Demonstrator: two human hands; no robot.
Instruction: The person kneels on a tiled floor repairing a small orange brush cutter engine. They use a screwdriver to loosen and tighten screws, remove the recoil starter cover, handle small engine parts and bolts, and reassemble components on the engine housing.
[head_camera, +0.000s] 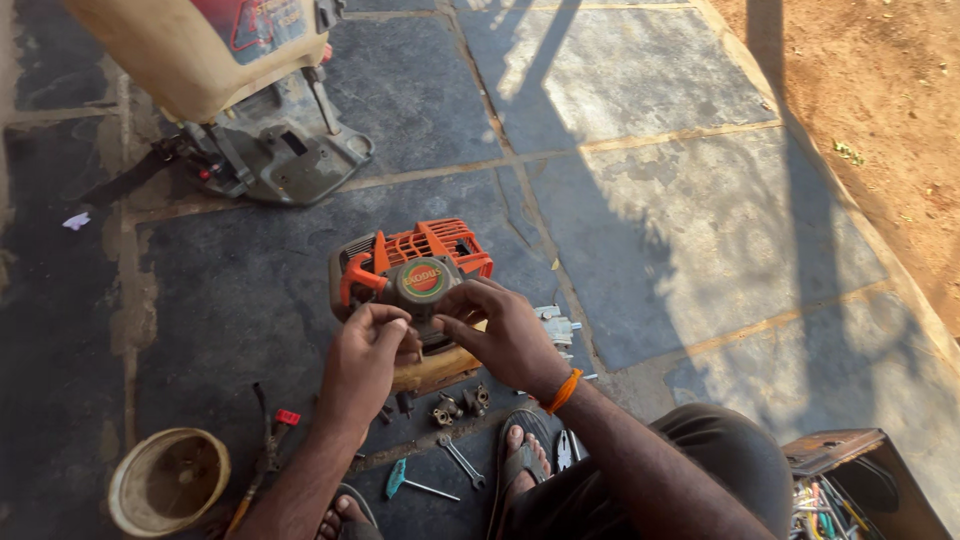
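Engine: a small orange-and-grey engine (412, 272) with a slatted orange cover and a round green-and-red starter cap sits on a wooden block (432, 371) on the stone floor (640, 230), just in front of the person's feet.
Left hand: the left hand (362, 365) is curled against the engine's near left side, fingers bent in and pinched together; whether it grips a small part cannot be told.
Right hand: the right hand (508, 335), with an orange band at the wrist, rests on the engine's near right side, thumb and forefinger drawn toward the left hand; what lies between the fingertips is hidden.
Near edge: sockets and fittings (460, 404), a spanner (461, 461), a teal-handled tool (415, 485) and red-handled pliers (268, 445) lie scattered between the block and the sandalled feet, so little free floor is left there.
Left edge: a round cream bowl (168, 481) stands near the left forearm, apart from it.
Right edge: an open toolbox (850, 480) sits beside the person's knee at the lower right corner.
Far side: a cream tank on a grey metal base (270, 150) stands beyond the engine, well apart from it.
Open room: the wide sunlit slabs to the right of the engine run unbroken to the floor's border, where red soil (870, 110) begins.
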